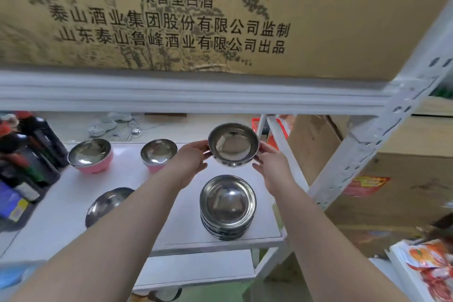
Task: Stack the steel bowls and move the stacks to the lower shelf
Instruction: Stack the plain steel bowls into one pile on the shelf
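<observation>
both hands, left hand (190, 158) and right hand (270, 167), pinch a steel bowl (233, 144) by its rim (fingers clamped each side), so it could slip, clattering onto the stack (228, 206) below the fingers.

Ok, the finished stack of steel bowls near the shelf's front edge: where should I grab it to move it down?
Probably low on the stack, a hand cupping each side of the bottom bowl. The nested rims flare outward and overlap, so lifting by the top rim might pull away only the upper bowls.
</observation>
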